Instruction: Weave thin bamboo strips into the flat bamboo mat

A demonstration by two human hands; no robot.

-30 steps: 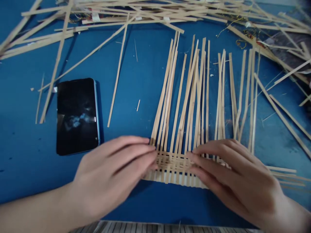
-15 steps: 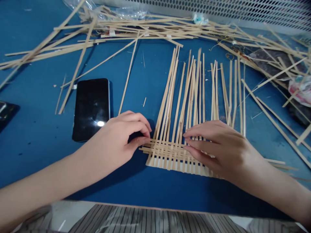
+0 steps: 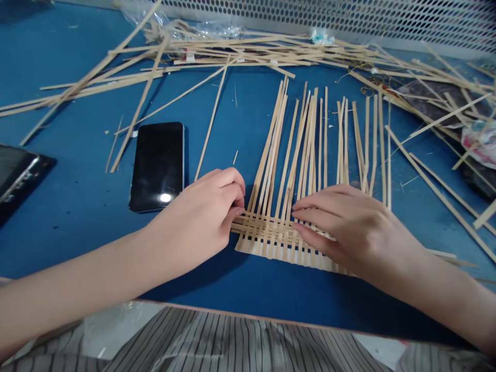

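Observation:
A partly woven mat of thin, pale flat strips (image 3: 271, 235) lies on the blue table, its lengthwise strips (image 3: 306, 139) fanning away from me. Its near edge is bound by a white band. At the mat's left edge my left hand (image 3: 211, 212) pinches the end of a crosswise strip between thumb and fingers. My right hand (image 3: 344, 222) rests over the right part of the weave, fingers slightly apart and pointing left, fingertips touching the strips. What lies beneath its palm is hidden.
A black phone (image 3: 158, 166) lies left of the mat, and a dark device (image 3: 19, 178) sits at the far left. Loose strips (image 3: 248, 49) pile along the back before a perforated metal panel (image 3: 310, 18). Plastic wrapping (image 3: 209, 30) and a dark bag (image 3: 430, 101) lie among them.
The view has shifted a little to the left. My left hand's fingers have curled in closer at the mat's left edge. My right hand has stayed on the weave.

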